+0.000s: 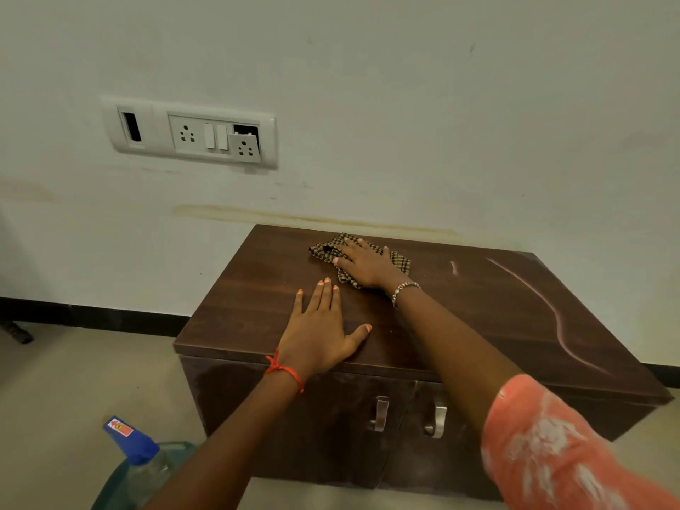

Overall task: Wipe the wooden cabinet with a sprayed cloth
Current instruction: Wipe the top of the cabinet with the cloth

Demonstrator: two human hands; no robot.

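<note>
A low wooden cabinet [460, 325] of dark brown stands on the floor against a pale wall, its flat top facing the camera and two doors with metal handles [381, 414] on its front. The right hand [364, 265] lies palm down on a checked cloth [325, 249] near the back edge of the cabinet top, toward the left half; the fingers are spread and flat, pressing the cloth to the wood rather than closing round it, and the cloth shows bunched on both sides of the hand (brown and beige checks, with a darker fold at the left end). A beaded bracelet [404, 288] circles that wrist, and a coral patterned sleeve [552, 447] covers the upper arm at the lower right. The left hand [322, 334] rests flat on the bare top nearer the front edge, fingers extended and slightly apart, thumb out to the right, holding nothing; a red thread [283, 369] is tied at its wrist. The two hands are near each other but apart. A long pale curved streak [552, 311] marks the right part of the top. On the floor at the lower left stands a spray bottle [134, 441] with a blue head, partly cut off by the frame and the left forearm. On the wall above and to the left sits a white switch and socket plate [191, 132], one socket module hanging askew.
</note>
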